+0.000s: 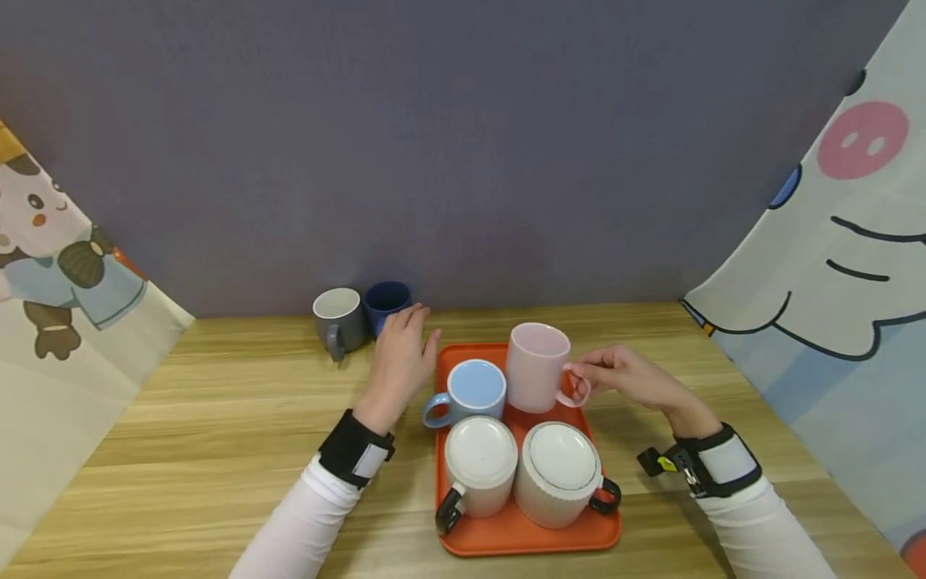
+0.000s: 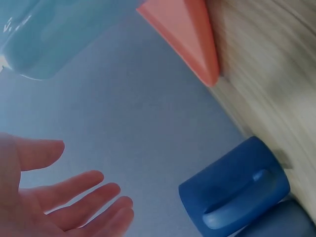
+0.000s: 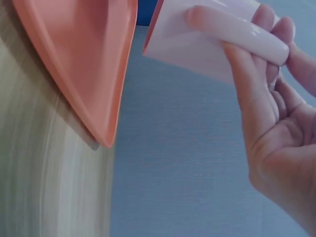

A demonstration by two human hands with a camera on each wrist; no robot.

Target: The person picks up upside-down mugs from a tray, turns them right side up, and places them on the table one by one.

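My right hand [image 1: 628,378] holds a pink mug [image 1: 534,378] by its handle, with thumb and fingers around it in the right wrist view. The mug is upright at the back right of an orange tray [image 1: 528,537]; I cannot tell whether its base touches the tray. Beside it on the tray is a light blue mug [image 1: 475,386]. Two whitish mugs with black handles, a left one [image 1: 481,462] and a right one [image 1: 559,470], sit upside down in front. My left hand [image 1: 401,362] hovers left of the tray with fingers extended, holding nothing.
A grey mug [image 1: 338,322] and a dark blue mug [image 1: 387,301] stand at the back left of the wooden table [image 1: 217,450], close to the grey backdrop [image 1: 463,161]. The dark blue mug is partly behind my left hand. Cartoon-printed cloths hang at both sides.
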